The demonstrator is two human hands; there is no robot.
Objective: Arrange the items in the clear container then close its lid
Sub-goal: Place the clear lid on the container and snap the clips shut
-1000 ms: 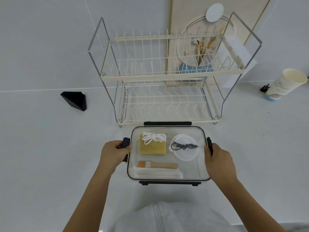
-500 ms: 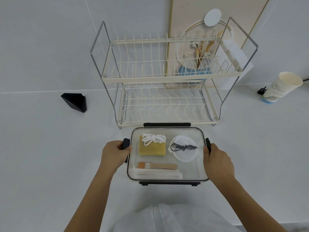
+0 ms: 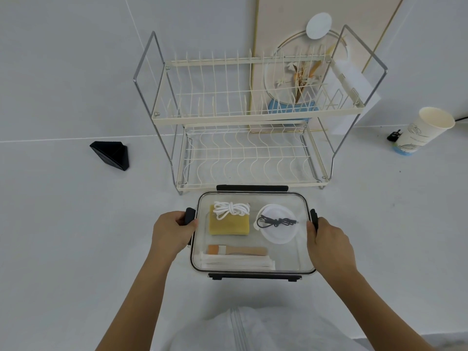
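The clear container (image 3: 291,257) sits on the white table with its transparent lid on top. Through the lid I see a yellow sponge (image 3: 229,225) with a coiled white rope (image 3: 231,209) on it, a white round dish (image 3: 278,228) holding a black cable (image 3: 277,221), a wooden brush (image 3: 238,250) and a white folded strip (image 3: 238,262). My left hand (image 3: 172,234) grips the black left latch (image 3: 189,216). My right hand (image 3: 329,245) grips the black right latch (image 3: 314,219). Black latches at the front (image 3: 254,276) and back (image 3: 252,188) lie flat.
A two-tier cream dish rack (image 3: 248,117) stands just behind the container. A black wedge-shaped object (image 3: 111,155) lies at the left. A paper cup (image 3: 423,131) and a small black clip (image 3: 393,135) sit far right. A framed picture (image 3: 298,59) leans on the wall.
Both hands stay on the side latches; the view has shifted slightly, the container sits a little lower relative to the rack. No item inside has moved.
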